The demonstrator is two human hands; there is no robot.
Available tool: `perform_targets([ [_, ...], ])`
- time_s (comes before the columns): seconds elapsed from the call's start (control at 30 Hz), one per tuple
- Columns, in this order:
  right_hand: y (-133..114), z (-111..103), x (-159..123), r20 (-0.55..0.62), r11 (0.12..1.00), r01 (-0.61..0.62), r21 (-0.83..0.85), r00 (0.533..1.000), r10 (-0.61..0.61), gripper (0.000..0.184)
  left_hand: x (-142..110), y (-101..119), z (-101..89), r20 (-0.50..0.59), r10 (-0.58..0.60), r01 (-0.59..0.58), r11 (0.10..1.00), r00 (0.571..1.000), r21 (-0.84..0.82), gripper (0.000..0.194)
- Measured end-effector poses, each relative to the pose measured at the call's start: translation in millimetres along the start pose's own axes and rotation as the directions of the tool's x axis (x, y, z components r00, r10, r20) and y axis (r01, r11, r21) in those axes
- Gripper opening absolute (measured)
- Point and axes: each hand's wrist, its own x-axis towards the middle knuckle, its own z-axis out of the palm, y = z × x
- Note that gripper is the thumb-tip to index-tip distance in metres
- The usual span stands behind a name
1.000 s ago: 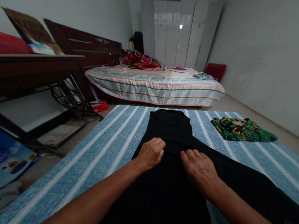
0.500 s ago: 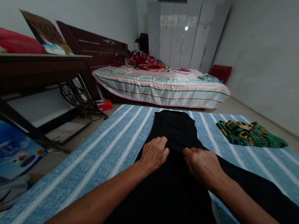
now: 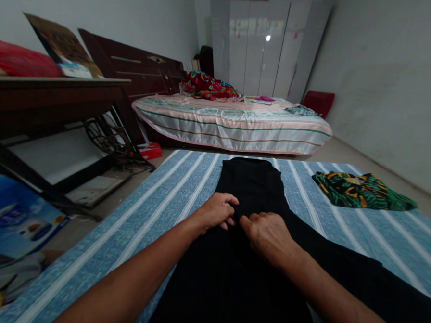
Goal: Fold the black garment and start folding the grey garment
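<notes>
A black garment (image 3: 250, 182) lies lengthwise in front of me, its long narrow part, a leg or a sleeve, stretching off to the right. My left hand (image 3: 218, 212) rests at the garment's left side, thumb apart from the loosely curled fingers, with no cloth visibly gripped. Just to its right, my right hand (image 3: 267, 231) is closed, pinching the black fabric near the middle. A folded green, black and yellow patterned garment (image 3: 362, 191) lies to the right, apart from both hands.
Under the garments is a blue, white-striped bed surface (image 3: 155, 211). Beyond it stands another bed (image 3: 231, 128) with a red floral bundle (image 3: 208, 86). At left are a treadle sewing table (image 3: 56, 95) and a blue box (image 3: 17, 218). A grey wardrobe (image 3: 255, 52) stands behind.
My right hand has moved left with the pinched cloth, closer to my left hand. The left hand has shifted slightly left and its fingers have loosened. The garment's right part has shifted.
</notes>
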Motion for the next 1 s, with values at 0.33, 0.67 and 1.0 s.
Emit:
perform_targets([
  [0.33,-8.7,13.5,1.9,0.007,1.000,0.006,0.014,1.000,-0.006,0.018,6.4,1.8,0.4,-0.046,-0.079,0.077,0.996,0.996,-0.045,0.026],
  [0.67,59.6,17.5,-131.4,-0.300,0.947,-0.295,0.126,0.899,0.320,0.025,8.4,-3.9,2.4,-0.061,0.022,-0.020,0.999,0.998,0.031,0.029],
  [1.0,94.9,42.0,-256.2,-0.119,0.706,-0.671,0.226,0.701,0.703,0.041,17.6,-6.2,2.2,-0.110,0.082,-0.069,0.990,0.991,0.119,0.038],
])
